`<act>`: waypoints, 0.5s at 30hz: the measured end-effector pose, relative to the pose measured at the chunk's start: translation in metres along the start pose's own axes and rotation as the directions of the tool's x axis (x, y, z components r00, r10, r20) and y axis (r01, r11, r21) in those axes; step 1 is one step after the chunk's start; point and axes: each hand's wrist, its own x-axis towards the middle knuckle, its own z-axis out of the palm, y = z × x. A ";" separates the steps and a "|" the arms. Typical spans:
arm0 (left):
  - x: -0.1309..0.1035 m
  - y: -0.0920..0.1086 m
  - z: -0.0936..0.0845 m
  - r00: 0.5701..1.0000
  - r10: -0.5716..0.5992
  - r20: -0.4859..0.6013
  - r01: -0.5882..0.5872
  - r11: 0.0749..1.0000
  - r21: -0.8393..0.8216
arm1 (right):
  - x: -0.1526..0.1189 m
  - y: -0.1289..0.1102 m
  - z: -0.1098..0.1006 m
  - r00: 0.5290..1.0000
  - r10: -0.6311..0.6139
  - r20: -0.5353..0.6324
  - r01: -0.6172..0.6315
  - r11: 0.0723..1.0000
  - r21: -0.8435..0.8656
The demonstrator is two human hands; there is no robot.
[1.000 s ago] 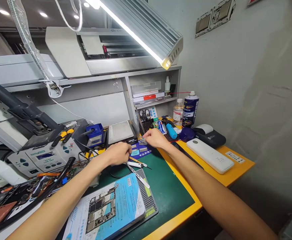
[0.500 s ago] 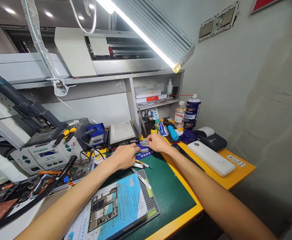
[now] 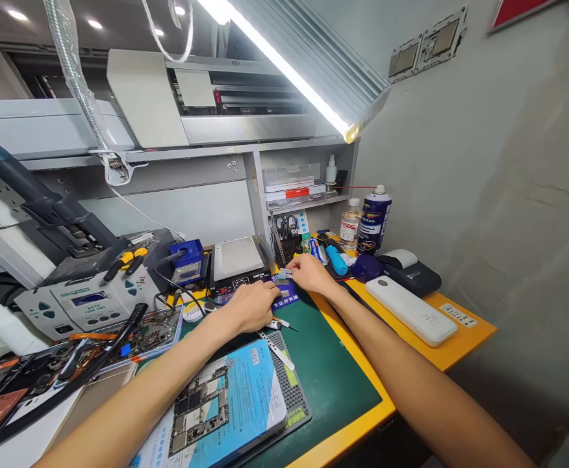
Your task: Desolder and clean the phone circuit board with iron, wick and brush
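My right hand (image 3: 310, 274) pinches a small flat silver-grey piece (image 3: 285, 273) with dark marks at its edge. Under it lies a blue-purple card (image 3: 291, 296) with white lettering, on which another small grey flat piece (image 3: 281, 292) rests. My left hand (image 3: 252, 307) is just left of the card, back upward and fingers curled. What its fingertips hold, if anything, is hidden. Beside that hand, a white-handled slim tool (image 3: 275, 324) and a thin dark-tipped driver (image 3: 289, 325) stick out. White tweezers (image 3: 282, 354) lie nearer to me on a grey perforated pad (image 3: 291, 390).
A blue box (image 3: 245, 396) with a circuit-board picture stands in front on the green mat (image 3: 340, 383). Left are a soldering station (image 3: 92, 302) and a tray of circuit boards (image 3: 160, 328). On the right lie a white power bank (image 3: 411, 311) and a spray can (image 3: 375, 221).
My right hand has lifted the small silver-grey piece slightly up and away from the card. My left hand has shifted a little right and nearer, covering more of the slim tools.
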 end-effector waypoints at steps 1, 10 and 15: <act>0.000 -0.001 0.000 1.000 0.006 -0.003 -0.006 1.000 -0.009 | -0.001 0.000 0.002 1.000 -0.007 0.017 0.006 1.000 0.003; -0.006 -0.006 0.003 0.998 0.048 -0.045 -0.052 0.993 -0.104 | -0.002 -0.001 0.015 0.990 -0.045 0.131 0.044 0.999 0.010; -0.011 -0.012 -0.009 0.990 0.010 -0.141 -0.030 0.990 -0.139 | -0.002 -0.002 0.019 0.979 -0.091 0.181 0.091 0.996 0.009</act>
